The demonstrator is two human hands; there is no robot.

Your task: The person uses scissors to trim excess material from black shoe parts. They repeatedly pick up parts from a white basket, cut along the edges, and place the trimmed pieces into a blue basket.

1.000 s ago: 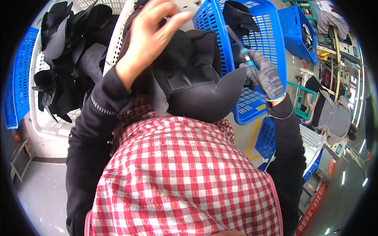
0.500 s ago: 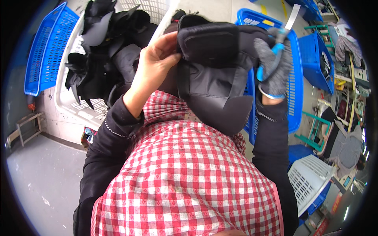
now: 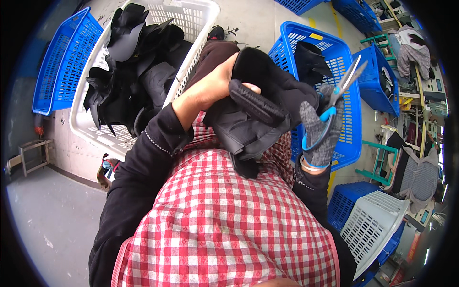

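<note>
A black padded fabric piece with curved flaps and a thick, pile-edged band (image 3: 260, 107) hangs over my lap. My bare left hand (image 3: 210, 88) is closed on its upper left edge, and a fingertip shows through behind the band. My right hand (image 3: 319, 136), in a grey knit glove, grips scissors (image 3: 348, 79) with blue handles. Their blades point up and to the right, away from the fabric, and look slightly parted. The gloved fingers are close beside the piece's right end; whether they touch it, I cannot tell.
At the left stands a white basket (image 3: 189, 79) heaped with similar black pieces. A blue basket (image 3: 354, 138) holding another black piece (image 3: 311, 62) is beyond my right hand. More blue baskets (image 3: 67, 62) and a stacked grey-white one (image 3: 375, 225) stand around. A checked apron (image 3: 224, 210) covers my lap.
The black piece has been turned and lowered, so its band now slants. My left hand has moved right with it. My right hand has come down slightly, and the scissors' blades show more fully.
</note>
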